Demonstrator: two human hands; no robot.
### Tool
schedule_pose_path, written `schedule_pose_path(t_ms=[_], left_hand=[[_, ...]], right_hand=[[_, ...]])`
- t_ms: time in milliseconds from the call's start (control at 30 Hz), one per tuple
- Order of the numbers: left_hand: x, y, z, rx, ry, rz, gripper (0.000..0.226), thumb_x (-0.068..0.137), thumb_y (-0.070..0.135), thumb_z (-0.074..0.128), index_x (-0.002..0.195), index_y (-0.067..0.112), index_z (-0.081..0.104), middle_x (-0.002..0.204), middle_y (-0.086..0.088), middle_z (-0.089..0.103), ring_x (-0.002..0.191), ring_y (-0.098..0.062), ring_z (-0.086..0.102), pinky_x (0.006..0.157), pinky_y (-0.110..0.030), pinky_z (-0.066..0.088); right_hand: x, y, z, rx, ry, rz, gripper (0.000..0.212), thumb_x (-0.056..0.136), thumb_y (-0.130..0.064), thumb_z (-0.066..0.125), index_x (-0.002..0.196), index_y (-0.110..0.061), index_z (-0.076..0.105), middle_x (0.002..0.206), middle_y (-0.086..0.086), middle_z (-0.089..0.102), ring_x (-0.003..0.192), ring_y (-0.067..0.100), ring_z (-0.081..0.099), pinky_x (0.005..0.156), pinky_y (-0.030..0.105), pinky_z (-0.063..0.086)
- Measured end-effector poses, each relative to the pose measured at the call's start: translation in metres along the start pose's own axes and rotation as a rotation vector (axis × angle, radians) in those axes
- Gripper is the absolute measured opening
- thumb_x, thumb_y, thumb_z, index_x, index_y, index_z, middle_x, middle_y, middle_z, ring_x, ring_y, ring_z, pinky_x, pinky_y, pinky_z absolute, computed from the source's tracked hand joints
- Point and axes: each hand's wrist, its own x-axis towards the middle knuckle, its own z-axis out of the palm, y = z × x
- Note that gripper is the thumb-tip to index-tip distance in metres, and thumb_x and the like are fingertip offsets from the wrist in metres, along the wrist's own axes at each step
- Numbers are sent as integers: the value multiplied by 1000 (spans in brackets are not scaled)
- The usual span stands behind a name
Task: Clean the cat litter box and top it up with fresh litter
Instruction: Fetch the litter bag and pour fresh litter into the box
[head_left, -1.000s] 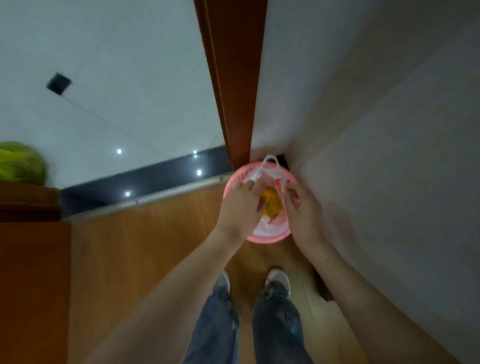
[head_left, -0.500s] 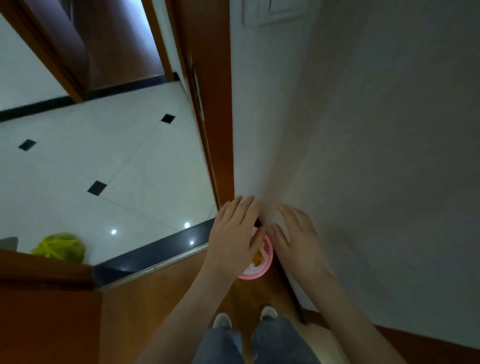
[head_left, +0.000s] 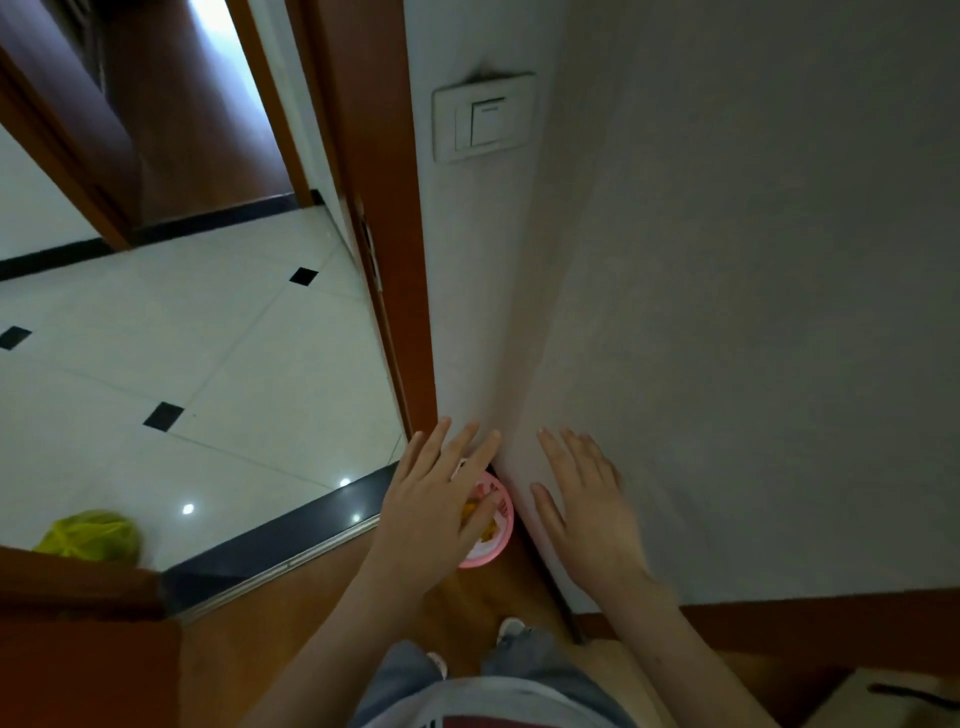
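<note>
In the wall corner, round pink plastic bin (head_left: 496, 540) mostly hidden behind left hand (head_left: 434, 506); yellow contents unclear. Right hand (head_left: 589, 512) alongside. Both hands' fingers straight, spread, holding nothing.

- No text, label, brand or number can be read anywhere.
- The red marks on the white shirt hem (head_left: 483, 719) are too cut off to tell.

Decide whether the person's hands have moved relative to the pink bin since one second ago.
Yes. Then both hands gripped the bag inside the pink bin. Now the left hand and right hand are open, lifted above it and spread apart.
</note>
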Motion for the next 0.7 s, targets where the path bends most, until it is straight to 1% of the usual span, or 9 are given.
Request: schedule_pose_path(t_ms=[100, 167, 233, 300, 367, 433, 533, 567, 700], left_hand=[[0, -13, -13, -4, -25, 80, 58, 98, 57, 30, 143, 25, 46, 145, -6, 51, 136, -33, 45, 112, -51, 26], [1, -24, -21, 1, -63, 130, 59, 99, 59, 23, 144, 26, 42, 145, -7, 51, 135, -34, 45, 111, -51, 27], [1, -32, -26, -18, -94, 178, 58, 98, 59, 27, 145, 27, 36, 146, -7, 50, 136, -34, 45, 110, -51, 30], [1, -34, -32, -28, -118, 243, 59, 96, 58, 29, 147, 28, 32, 148, -7, 48, 137, -33, 43, 112, -50, 29], [1, -28, -36, -54, -141, 314, 60, 98, 60, 25, 148, 28, 32, 149, -6, 46, 138, -32, 41, 113, -47, 27], [0, -17, -39, -90, -192, 379, 64, 99, 62, 18, 149, 26, 35, 150, -6, 46, 139, -32, 40, 114, -48, 29], [-1, 4, -39, -129, -266, 467, 65, 99, 62, 14, 151, 27, 31, 154, -4, 39, 143, -29, 34, 115, -48, 30], [-2, 11, -38, -129, -285, 501, 66, 98, 63, 13, 152, 28, 27, 156, -3, 36, 145, -28, 31, 116, -47, 28], [-11, 40, -36, -153, -326, 620, 66, 98, 62, 11, 154, 29, 21, 159, -2, 30, 147, -26, 24, 119, -45, 22]], right_hand=[[-8, -15, -5, -53, -30, 86, 71, 98, -58, 1, 139, -20, 45, 137, 10, 55, 128, 33, 50, 101, 50, 43], [-16, -28, -6, -77, -30, 140, 74, 98, -58, -1, 139, -19, 47, 137, 10, 55, 129, 34, 49, 102, 51, 43], [-26, -40, -9, -76, -43, 221, 74, 97, -58, -2, 141, -20, 43, 141, 8, 51, 134, 31, 44, 106, 48, 39], [-41, -48, -9, -96, -24, 288, 65, 98, -57, 5, 144, -24, 36, 146, 4, 46, 138, 28, 38, 110, 45, 34], [-58, -51, -10, -99, -12, 363, 59, 98, -54, 14, 146, -25, 32, 149, 4, 42, 140, 27, 34, 112, 44, 30], [-78, -55, -13, -106, 5, 449, 55, 99, -52, 18, 148, -29, 26, 152, 1, 36, 144, 26, 26, 117, 44, 24], [-107, -58, -23, -125, 42, 560, 54, 100, -51, 24, 150, -32, 19, 156, -1, 29, 147, 22, 17, 117, 37, 7], [-115, -59, -27, -128, 56, 590, 54, 100, -50, 25, 151, -32, 18, 156, -1, 28, 147, 22, 15, 116, 36, 5], [-153, -58, -41, -127, 123, 716, 54, 100, -49, 28, 151, -32, 20, 156, -1, 30, 147, 22, 15, 117, 38, 8]])
